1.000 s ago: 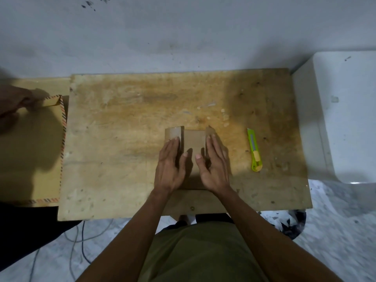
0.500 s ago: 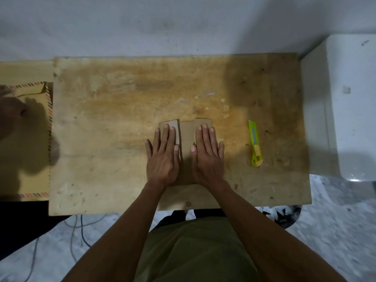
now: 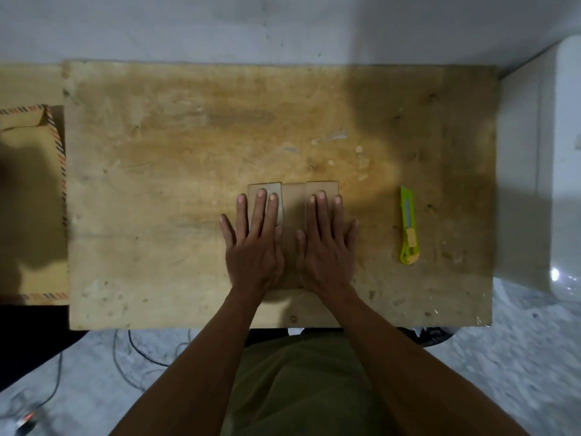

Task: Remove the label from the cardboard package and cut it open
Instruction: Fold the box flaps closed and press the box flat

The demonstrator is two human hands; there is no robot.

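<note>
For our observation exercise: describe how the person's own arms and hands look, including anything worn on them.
Both forearms are bare, with no sleeves in view. The left hand and right hand wear no gloves, rings, watch or bracelet. The fingers have short, pale nails.

1. You are working in dim, warm light; the wooden board (image 3: 188, 184) is brightest across its middle.
2. A broad soft shadow darkens the board's far right corner and right edge.
3. Another shadow covers the striped envelope (image 3: 34, 190) beyond the left edge.
4. A small glare spot sits on the white appliance (image 3: 562, 184).
5. Straight edges bow outward near the frame's borders, and detail is soft throughout.
</note>
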